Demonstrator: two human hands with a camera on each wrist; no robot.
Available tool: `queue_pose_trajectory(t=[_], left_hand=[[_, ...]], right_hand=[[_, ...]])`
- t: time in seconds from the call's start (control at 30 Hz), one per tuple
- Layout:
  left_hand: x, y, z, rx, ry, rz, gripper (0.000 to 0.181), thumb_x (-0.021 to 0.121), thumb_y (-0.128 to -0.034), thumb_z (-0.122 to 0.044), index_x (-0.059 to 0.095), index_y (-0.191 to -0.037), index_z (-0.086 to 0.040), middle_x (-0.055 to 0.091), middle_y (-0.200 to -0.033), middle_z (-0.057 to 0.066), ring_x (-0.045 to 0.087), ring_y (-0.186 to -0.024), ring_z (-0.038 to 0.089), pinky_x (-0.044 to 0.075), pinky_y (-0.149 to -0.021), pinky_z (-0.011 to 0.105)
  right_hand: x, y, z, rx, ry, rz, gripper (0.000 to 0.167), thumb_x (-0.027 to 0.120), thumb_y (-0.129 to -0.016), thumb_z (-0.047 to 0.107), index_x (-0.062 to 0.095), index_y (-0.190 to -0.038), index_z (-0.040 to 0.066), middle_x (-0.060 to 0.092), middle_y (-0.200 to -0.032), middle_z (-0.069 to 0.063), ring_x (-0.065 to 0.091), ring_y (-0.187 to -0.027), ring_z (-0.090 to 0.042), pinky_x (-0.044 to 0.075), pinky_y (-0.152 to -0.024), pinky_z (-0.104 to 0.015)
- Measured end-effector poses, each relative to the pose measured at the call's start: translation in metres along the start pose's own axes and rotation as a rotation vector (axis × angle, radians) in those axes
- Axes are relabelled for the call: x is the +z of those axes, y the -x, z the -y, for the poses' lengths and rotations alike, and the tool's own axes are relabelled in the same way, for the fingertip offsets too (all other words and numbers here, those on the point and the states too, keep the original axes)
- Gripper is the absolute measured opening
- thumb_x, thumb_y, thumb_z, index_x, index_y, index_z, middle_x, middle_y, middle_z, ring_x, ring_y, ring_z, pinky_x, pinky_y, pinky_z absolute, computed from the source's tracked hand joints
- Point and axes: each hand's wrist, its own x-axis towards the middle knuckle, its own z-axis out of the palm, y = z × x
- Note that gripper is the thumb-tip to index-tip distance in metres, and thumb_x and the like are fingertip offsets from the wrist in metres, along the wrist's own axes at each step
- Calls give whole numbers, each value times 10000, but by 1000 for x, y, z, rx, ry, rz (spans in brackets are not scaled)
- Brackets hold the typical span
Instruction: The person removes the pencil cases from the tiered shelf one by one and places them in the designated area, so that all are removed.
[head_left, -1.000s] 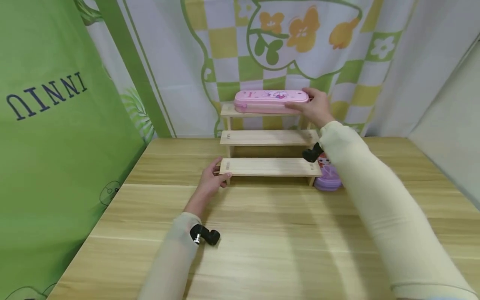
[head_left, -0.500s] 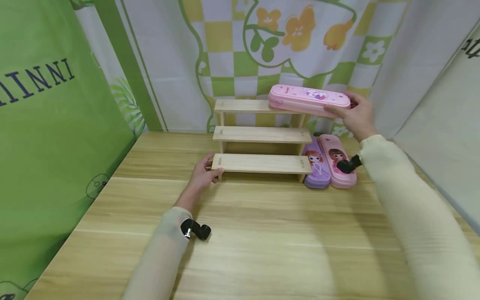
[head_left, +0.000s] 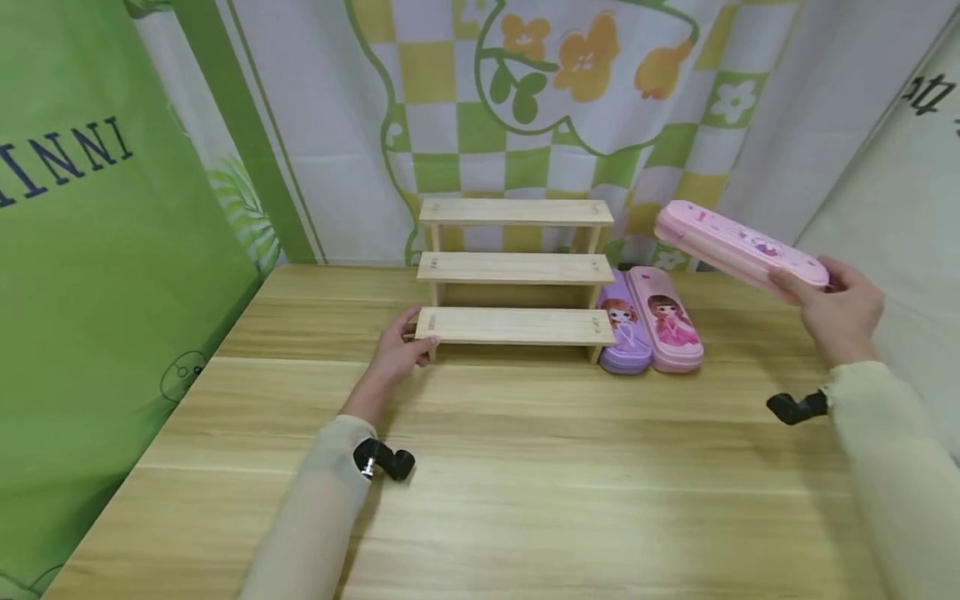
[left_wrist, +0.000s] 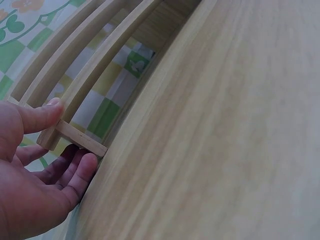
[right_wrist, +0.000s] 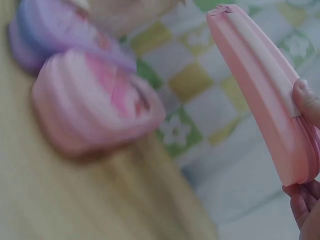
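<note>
My right hand (head_left: 843,312) grips one end of a pink pencil case (head_left: 738,242) and holds it in the air right of the shelf. A zip runs along the case's side in the right wrist view. With thumb on top and fingers below, my left hand (head_left: 396,348) holds the left end of the lowest board of a three-tier wooden shelf (head_left: 517,325). The left wrist view shows that thumb (left_wrist: 45,117) on the board's end. Beside the shelf's right end, a purple pencil case (head_left: 626,329) and another pink pencil case (head_left: 666,321) lie side by side.
The shelf stands at the back of a wooden table (head_left: 487,467). A checked curtain (head_left: 480,125) hangs behind it. Green cloth (head_left: 90,292) lines the left side, and a pale panel (head_left: 900,217) stands at the right.
My right hand has lifted the pink pencil case off the top tier and carried it to the right. The two cases beside the shelf have come into full view. My left hand keeps its hold.
</note>
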Motion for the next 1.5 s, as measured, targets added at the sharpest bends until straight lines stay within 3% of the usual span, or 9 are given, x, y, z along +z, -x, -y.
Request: queue_pose_trajectory(t=[0.17,0.37,0.5,0.6,0.7,0.77,0.93,1.23,1.5], left_hand=[[-2,-1,0,2,-3,0,744,676,-958,-66,309,-1595,-183,499,-1408,211,586,-875,173,536,-670,216],[-2,0,0,12,4,-8,746,669,-953,-32,308,-1593,-159,503,-1387,234,566,-827,164,522,-636,203],[1,0,0,22,10,-2,745,671,-949,-22,309,-1590,-139,509,-1379,246,565,-822,157,519,-625,200],[1,0,1,26,11,6,744,672,-949,-26,309,-1590,-134,506,-1382,252,571,-818,154,523,-632,205],[1,0,2,28,11,10,742,674,-950,-32,314,-1589,-143,503,-1388,252,579,-801,156,527,-637,210],[1,0,3,30,15,14,744,675,-951,-35,310,-1591,-142,500,-1396,257,585,-795,158,529,-635,214],[0,0,3,27,6,19,744,673,-958,-53,304,-1595,-159,491,-1412,249,593,-816,168,532,-650,215],[0,3,0,30,1,16,736,662,-960,-40,304,-1593,-148,500,-1402,254,603,-839,158,539,-651,208],[0,2,0,31,3,9,740,665,-951,-21,309,-1590,-133,522,-1385,261,614,-868,185,538,-628,200]], right_hand=[[-18,1,-34,78,57,-19,851,850,-786,437,494,-1498,135,509,-919,300,461,-880,98,393,-687,-15],[-21,7,-67,158,189,-20,928,801,-779,576,471,-1510,108,464,-892,281,415,-832,87,367,-723,-107],[-18,12,-80,184,275,-16,977,738,-793,653,436,-1526,83,612,-1234,23,534,-1047,-127,403,-819,-203],[-12,16,-87,187,298,-18,1007,711,-801,672,397,-1542,66,466,-1523,-152,451,-1323,-313,426,-1011,-342],[-5,18,-89,196,296,-26,1025,714,-795,674,384,-1545,58,417,-1567,-164,391,-1406,-343,362,-1135,-430],[-1,20,-88,197,303,-24,1027,725,-785,673,402,-1535,51,439,-1547,-170,422,-1357,-340,418,-1036,-366],[6,26,-83,123,377,59,1006,722,-804,652,447,-1482,-39,495,-1466,-250,469,-1238,-370,316,-727,-238],[19,39,-76,-73,507,239,992,693,-843,653,468,-1429,-115,481,-1413,-383,480,-1263,-500,415,-845,-450],[28,52,-63,-94,530,327,1005,638,-867,684,452,-1421,-134,444,-1421,-415,444,-1269,-551,409,-954,-606]])
